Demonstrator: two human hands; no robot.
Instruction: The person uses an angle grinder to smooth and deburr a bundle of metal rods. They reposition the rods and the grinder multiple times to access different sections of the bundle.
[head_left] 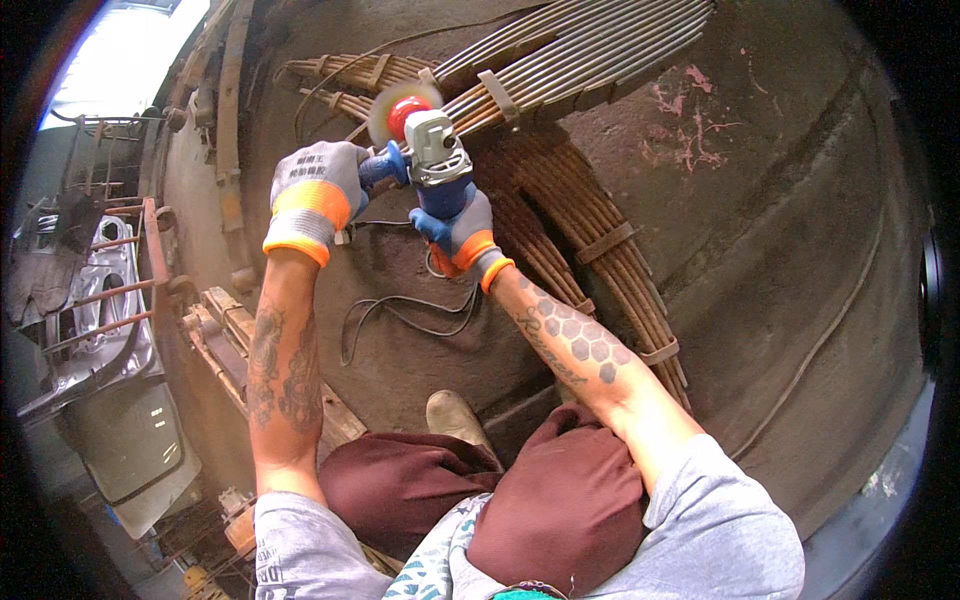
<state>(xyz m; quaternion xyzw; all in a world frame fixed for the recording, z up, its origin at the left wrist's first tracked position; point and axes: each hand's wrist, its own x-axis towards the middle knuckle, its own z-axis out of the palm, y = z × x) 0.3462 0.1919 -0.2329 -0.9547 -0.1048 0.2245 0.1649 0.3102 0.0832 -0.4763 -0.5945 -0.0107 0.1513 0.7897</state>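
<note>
Angle grinder (432,150), grey head with blue body, held out in front of the person above the concrete floor (780,250), its round disc (402,112) with a red hub at or just above the end of a leaf spring stack (560,60); contact cannot be confirmed from this angle. Left hand (315,195), in a grey glove with orange cuff band, closed tightly around the blue side handle (382,168). Right hand (462,228), in a matching glove with blue palm coating, wrapped fully around the rear body of the grinder from below. Both forearms bare and tattooed. A black power cable (400,310) lies looped on the floor below the hands. A second, rustier leaf spring stack (590,250) curves away to the right of the right forearm, banded with clips. Person crouched, knees in dark red trousers (560,500), one tan shoe (455,415) on the floor. Metal racking (120,290) stands to the left.
</note>
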